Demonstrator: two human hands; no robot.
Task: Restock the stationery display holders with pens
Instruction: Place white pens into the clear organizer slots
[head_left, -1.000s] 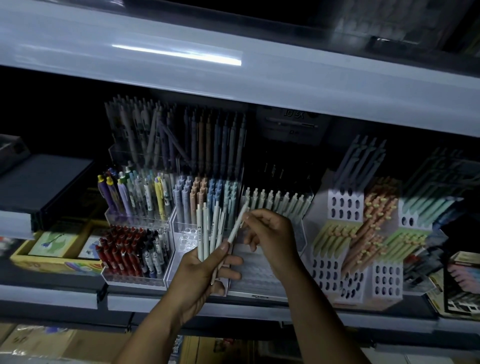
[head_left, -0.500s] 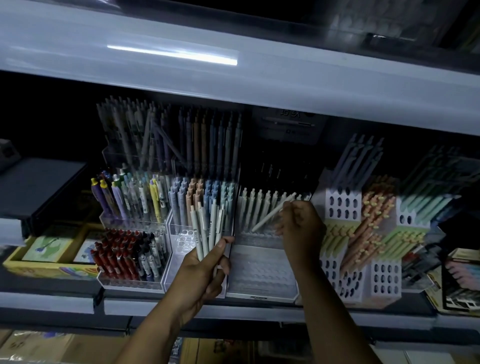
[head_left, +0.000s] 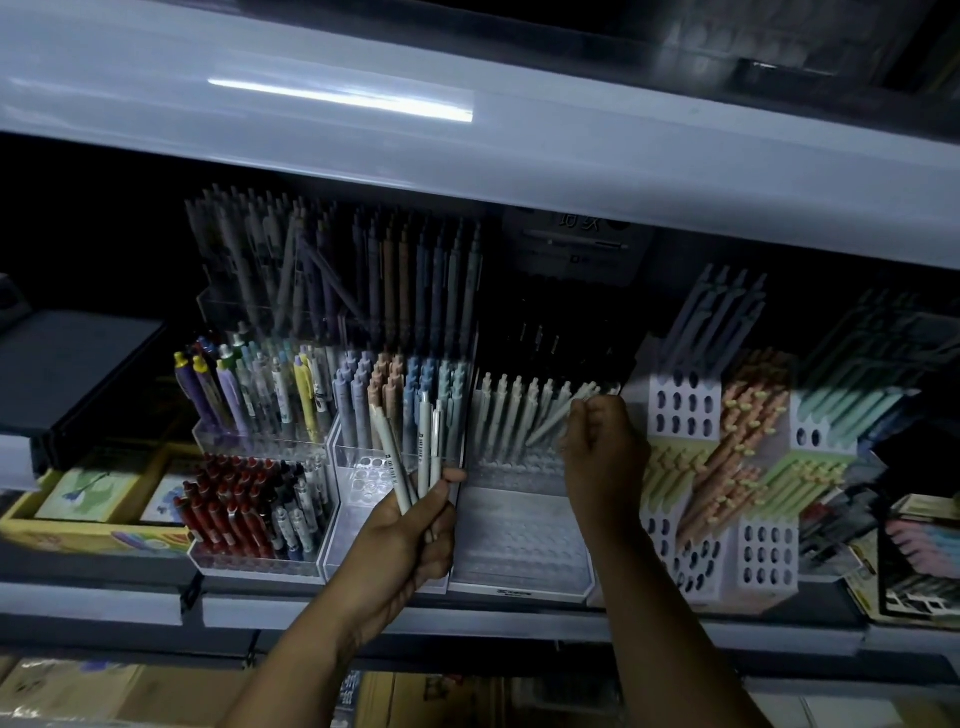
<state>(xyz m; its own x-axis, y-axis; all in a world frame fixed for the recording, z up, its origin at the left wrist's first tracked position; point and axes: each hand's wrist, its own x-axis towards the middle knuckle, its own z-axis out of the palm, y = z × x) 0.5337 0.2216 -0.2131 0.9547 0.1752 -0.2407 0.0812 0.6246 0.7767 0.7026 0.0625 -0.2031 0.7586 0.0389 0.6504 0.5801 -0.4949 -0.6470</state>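
Now right hand (head_left: 602, 452) pinches pen (head_left: 556, 418) slanting down-left; left hand (head_left: 405, 540) grips pens (head_left: 423, 447).

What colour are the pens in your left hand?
The pens in the left hand are pale greyish white, seen best in the head view.

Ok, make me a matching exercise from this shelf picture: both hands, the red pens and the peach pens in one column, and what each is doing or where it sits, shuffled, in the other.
Column A
1. left hand
2. right hand
3. red pens
4. peach pens

Column B
a. in the white holder with oval holes, on the right
b. grips a bunch of pale pens
c. in the clear holder at front left
d. pinches a single pale pen over the stepped tray

Pairs: 1-b, 2-d, 3-c, 4-a
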